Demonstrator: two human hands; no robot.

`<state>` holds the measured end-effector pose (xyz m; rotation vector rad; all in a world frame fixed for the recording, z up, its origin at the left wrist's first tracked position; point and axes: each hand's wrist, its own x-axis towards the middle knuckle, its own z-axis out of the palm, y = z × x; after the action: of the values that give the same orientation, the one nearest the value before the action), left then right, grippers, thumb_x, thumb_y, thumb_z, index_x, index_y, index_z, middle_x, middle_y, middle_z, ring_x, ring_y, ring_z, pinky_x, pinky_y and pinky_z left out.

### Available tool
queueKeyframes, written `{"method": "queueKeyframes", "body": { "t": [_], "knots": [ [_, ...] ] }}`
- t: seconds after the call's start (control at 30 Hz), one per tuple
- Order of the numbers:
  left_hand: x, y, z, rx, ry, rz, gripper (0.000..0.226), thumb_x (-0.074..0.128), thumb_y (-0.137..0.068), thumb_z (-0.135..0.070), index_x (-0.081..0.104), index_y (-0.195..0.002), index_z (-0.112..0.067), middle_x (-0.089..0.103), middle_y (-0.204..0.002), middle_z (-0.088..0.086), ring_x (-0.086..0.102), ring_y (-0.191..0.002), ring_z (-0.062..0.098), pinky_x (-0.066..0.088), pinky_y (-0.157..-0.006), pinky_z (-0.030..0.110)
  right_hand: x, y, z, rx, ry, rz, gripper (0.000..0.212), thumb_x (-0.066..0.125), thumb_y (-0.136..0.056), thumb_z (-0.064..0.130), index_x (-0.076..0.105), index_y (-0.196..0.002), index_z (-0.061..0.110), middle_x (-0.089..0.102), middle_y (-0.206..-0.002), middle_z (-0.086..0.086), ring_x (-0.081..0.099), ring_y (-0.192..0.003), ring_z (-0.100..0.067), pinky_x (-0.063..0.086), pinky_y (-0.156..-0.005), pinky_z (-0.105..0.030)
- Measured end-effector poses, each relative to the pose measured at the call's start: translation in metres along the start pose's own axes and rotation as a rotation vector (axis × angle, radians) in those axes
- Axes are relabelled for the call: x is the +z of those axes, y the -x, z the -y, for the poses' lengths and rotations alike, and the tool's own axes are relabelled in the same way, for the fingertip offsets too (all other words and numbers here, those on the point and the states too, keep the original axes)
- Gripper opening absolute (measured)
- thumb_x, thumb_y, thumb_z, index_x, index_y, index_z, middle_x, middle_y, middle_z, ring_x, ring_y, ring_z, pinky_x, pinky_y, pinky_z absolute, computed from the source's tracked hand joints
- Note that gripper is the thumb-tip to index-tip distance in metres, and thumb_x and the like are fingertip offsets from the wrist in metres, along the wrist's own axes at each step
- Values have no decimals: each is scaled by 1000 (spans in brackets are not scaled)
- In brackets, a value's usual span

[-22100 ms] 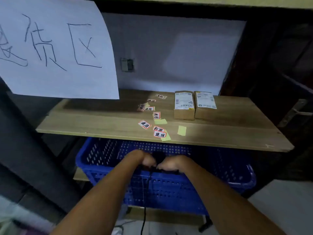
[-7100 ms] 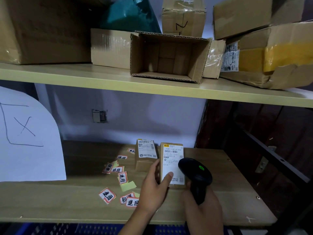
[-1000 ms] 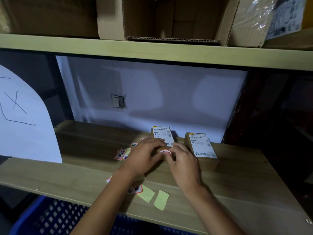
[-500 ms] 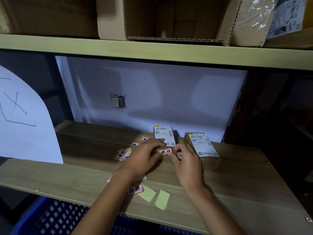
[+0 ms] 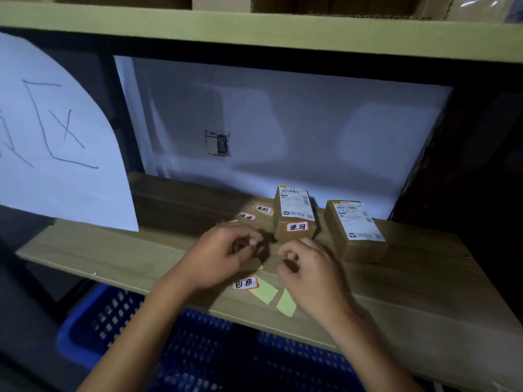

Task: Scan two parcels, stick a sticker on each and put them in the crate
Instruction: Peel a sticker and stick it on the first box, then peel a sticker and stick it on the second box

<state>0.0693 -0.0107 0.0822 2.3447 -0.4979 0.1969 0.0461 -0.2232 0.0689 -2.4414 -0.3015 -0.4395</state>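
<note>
Peeling a sticker for the second parcel

Left parcel (image 5: 294, 215) stood stickered on the shelf (image 5: 113, 250); right parcel (image 5: 353, 230) was bare. Left hand (image 5: 223, 258) curled, contents unclear; right hand (image 5: 308, 270) loosely curled, seemingly empty. Best press edges flat. Crate (image 5: 119, 321) waited below

The scene is dim, its corners and right side sinking into near black. The brightest areas are the pale back wall (image 5: 283, 131) and the white paper sign (image 5: 56, 154). Soft broad shadows lie across the wall, and the hands (image 5: 226, 256) throw a dark shadow on the shelf (image 5: 113, 250). The blue crate (image 5: 113, 315) is murky and grainy. Straight shelf edges bow from wide-angle distortion. Fingers are slightly blurred.
</note>
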Motion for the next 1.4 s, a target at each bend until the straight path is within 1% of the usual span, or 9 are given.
{"method": "queueKeyframes", "body": {
  "t": [0.13, 0.3, 0.47, 0.7, 0.77, 0.87, 1.0, 1.23, 1.4],
  "knots": [
    [7, 33, 12, -107, -164, 47, 23, 63, -86, -36, 72, -106, -36, 77, -96, -17, 72, -91, 9, 58, -86, 37, 13, 9, 24, -23, 38, 238, 28, 68, -81, 42, 73, -103, 25, 66, -100, 9, 59, -99, -10, 41, -84, -25],
    [20, 50, 14, -39, -240, 16, 33, 54, -84, -41, 73, -110, -33, 76, -107, -15, 69, -100, 20, 55, -91, 42, 30, 14, 35, -31, 152, 275, 35, 65, -81, 44, 72, -111, 27, 66, -111, 5, 56, -114, -18, 38, -93, -28],
    [20, 55, 12, -34, -217, -20, 32, 56, -83, -35, 74, -109, -32, 77, -108, -14, 69, -103, 20, 55, -92, 42, 30, 15, 37, 10, 162, 258, 34, 58, -75, 53, 72, -98, 32, 66, -101, 9, 61, -107, -17, 50, -91, -36],
    [22, 56, 12, -30, -70, -41, 13, 67, -84, -21, 66, -94, -29, 69, -89, -11, 62, -84, 12, 54, -80, 37, 31, 17, 38, 27, 93, 259, 22, 57, -71, 53, 62, -86, 36, 65, -92, 13, 62, -98, -12, 53, -85, -39],
    [22, 57, 10, -48, -19, -38, 18, 69, -85, -14, 66, -97, -27, 67, -89, -10, 60, -80, 9, 51, -74, 28, 30, 18, 37, 26, 63, 248, 17, 62, -75, 48, 62, -86, 34, 66, -86, 16, 61, -87, -3, 53, -78, -34],
    [24, 59, 10, -57, 28, -52, 21, 71, -87, -11, 65, -100, -27, 65, -93, -11, 61, -84, 8, 48, -76, 23, 26, 19, 38, 50, -31, 243, 8, 71, -82, 32, 67, -83, 26, 65, -72, 15, 57, -64, 4, 42, -57, -12],
    [25, 58, 9, -25, 59, -69, 21, 71, -89, -9, 67, -101, -26, 62, -95, -13, 60, -87, 5, 47, -77, 19, 22, 20, 39, 45, -140, 243, 6, 72, -86, 18, 68, -83, 17, 66, -70, 6, 56, -65, 2, 40, -56, -7],
    [27, 49, 8, -29, 209, -162, 14, 70, -89, -14, 67, -98, -24, 72, -93, -5, 69, -87, 22, 57, -84, 44, 17, 15, 31, 63, -308, 200, 9, 73, -88, 17, 64, -86, 18, 73, -74, -1, 56, -58, -2, 39, -55, -11],
    [34, 34, -5, -38, 335, -200, 19, 77, -90, -9, 69, -99, -24, 70, -89, -6, 69, -82, 18, 56, -81, 38, 2, 15, 19, 58, -392, 80, 9, 74, -87, 13, 66, -87, 17, 75, -71, 0, 59, -59, 1, 40, -57, -13]
  ]
}}
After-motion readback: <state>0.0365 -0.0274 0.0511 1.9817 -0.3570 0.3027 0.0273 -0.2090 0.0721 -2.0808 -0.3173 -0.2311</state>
